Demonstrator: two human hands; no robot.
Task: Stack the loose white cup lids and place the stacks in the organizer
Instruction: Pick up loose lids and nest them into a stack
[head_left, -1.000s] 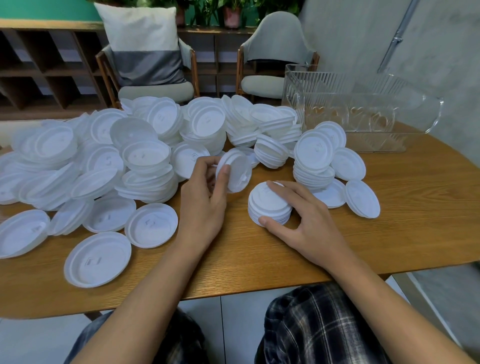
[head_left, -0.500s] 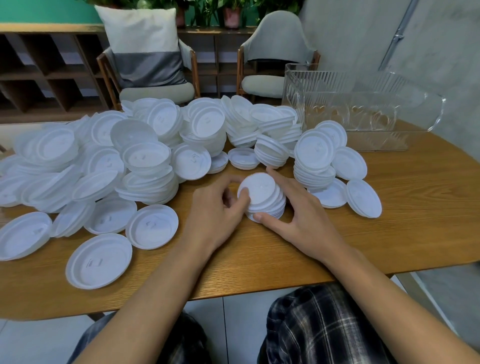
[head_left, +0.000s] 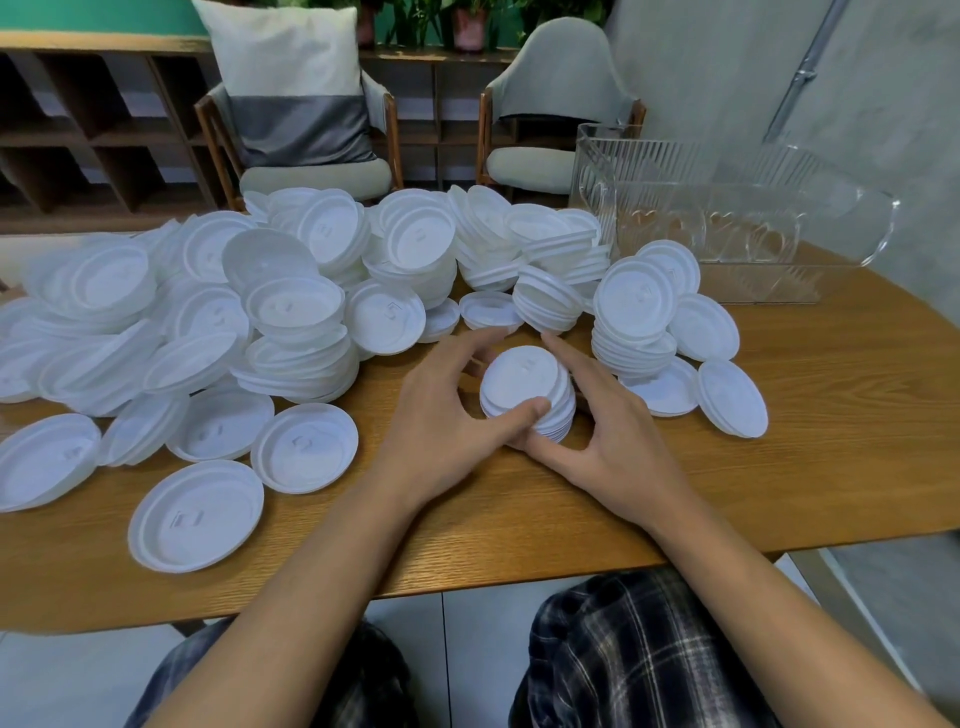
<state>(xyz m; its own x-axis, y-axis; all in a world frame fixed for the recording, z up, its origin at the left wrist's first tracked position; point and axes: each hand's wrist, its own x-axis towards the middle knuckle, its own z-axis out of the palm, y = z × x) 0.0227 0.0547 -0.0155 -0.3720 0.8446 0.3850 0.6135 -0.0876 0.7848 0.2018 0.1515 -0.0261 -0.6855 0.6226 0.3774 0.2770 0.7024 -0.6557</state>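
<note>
The bare wood of the table (head_left: 841, 457) forms an open lane along the right side, from the near edge up to the front wall of the clear organizer (head_left: 753, 283), whose top is open. Between the centre stack (head_left: 524, 384) and the organizer stand a taller lid stack (head_left: 634, 317) and several flat lids (head_left: 732, 397). The lid heap (head_left: 218, 312) blocks the left and far side. A bare strip follows the near edge, with single lids (head_left: 197, 514) at its left end.

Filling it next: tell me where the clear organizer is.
Head view: the clear organizer stands at the far right of the table, behind the tall lid stack.
</note>
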